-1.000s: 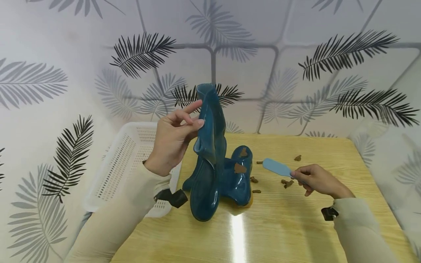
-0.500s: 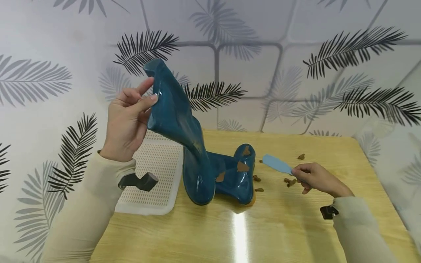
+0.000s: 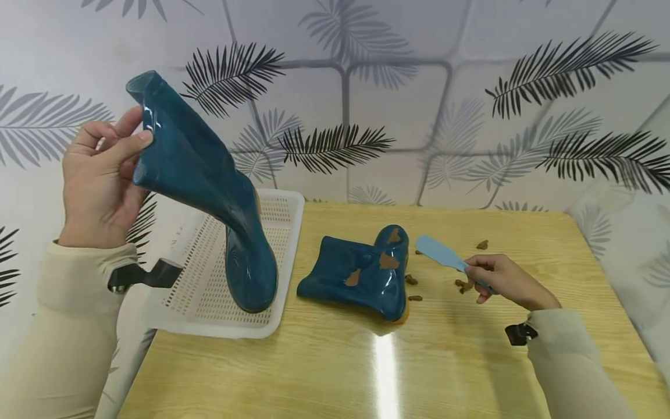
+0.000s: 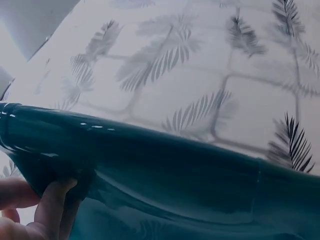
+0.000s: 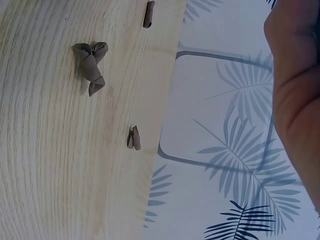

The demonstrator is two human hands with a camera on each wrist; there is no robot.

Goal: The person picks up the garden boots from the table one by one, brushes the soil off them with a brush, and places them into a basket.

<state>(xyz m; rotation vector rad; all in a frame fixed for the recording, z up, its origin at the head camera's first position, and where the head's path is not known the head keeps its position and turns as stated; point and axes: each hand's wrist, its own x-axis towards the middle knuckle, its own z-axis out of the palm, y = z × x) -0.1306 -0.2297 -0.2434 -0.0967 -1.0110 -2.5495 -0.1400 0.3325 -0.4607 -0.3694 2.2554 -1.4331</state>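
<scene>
My left hand (image 3: 102, 180) pinches the top of a glossy dark-blue rubber boot (image 3: 196, 160) between thumb and fingers. The boot slants down to the right, its toe over a white perforated basket (image 3: 294, 250); whether it touches the bottom I cannot tell. The left wrist view shows the boot shaft (image 4: 150, 155) close up with the fingertips (image 4: 57, 195) at its edge. On the table lies a second blue boot (image 3: 335, 262) on its side, with brown patches (image 3: 389, 261) on it. A light-blue spatula (image 3: 439, 251) points left from my right hand (image 3: 510, 282), which holds its handle.
Several brown curled scraps (image 3: 463, 285) lie on the wooden table (image 3: 445, 366) around the spatula. In the right wrist view a larger scrap (image 5: 91, 65) lies near smaller ones. A wall with a leaf pattern (image 3: 335, 151) rises behind the table.
My left hand has moved left and up with its boot, away from the lying boot and over the basket. The right hand and spatula have stayed nearly in place.
</scene>
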